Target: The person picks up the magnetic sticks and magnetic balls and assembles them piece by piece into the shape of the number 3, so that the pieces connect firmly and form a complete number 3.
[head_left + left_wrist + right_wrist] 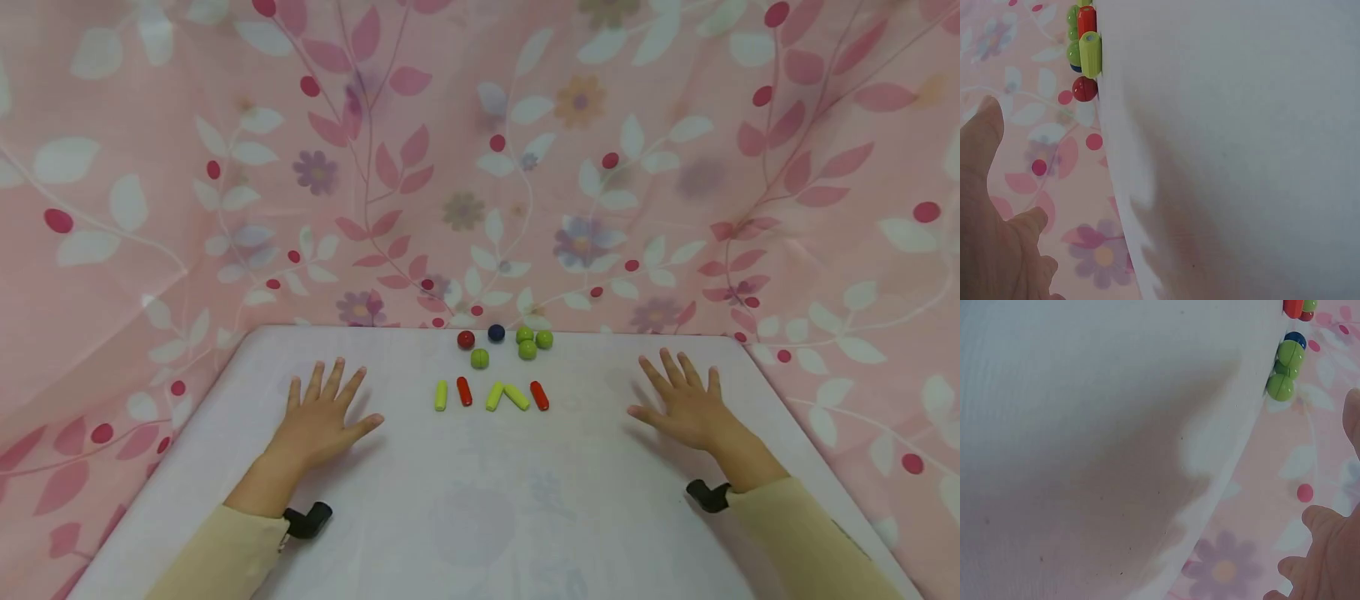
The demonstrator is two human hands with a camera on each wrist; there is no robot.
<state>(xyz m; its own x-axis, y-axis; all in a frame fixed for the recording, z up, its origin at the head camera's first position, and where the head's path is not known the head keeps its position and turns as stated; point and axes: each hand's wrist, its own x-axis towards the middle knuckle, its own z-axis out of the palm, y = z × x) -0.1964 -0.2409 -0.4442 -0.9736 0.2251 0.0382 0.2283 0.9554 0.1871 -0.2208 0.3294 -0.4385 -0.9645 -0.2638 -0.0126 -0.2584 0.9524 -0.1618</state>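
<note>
Head view: left hand and right hand, both bare and released, with fingers straight and spread, are held above opposite sides of a white-covered table. Between them, well apart from either, lies a row of short, glossy cylinders; from left to right, a yellow-green cylinder, a red cylinder, two yellow-green cylinders leaning into an inverted V, and a second red cylinder. Behind the row, near the far edge, are a dark red ball, a dark blue ball, a single green ball and a cluster of three green balls. Beige sleeves cover the forearms; a pink floral curtain hangs behind.

Left wrist view: the thumb extends upward at the left; cylinders and balls overlap at the table edge, the dark red ball lowest.

Right wrist view: extended fingertips show at the right; the hand's shadow falls across the table, and the green balls appear higher, near its edge.
</note>
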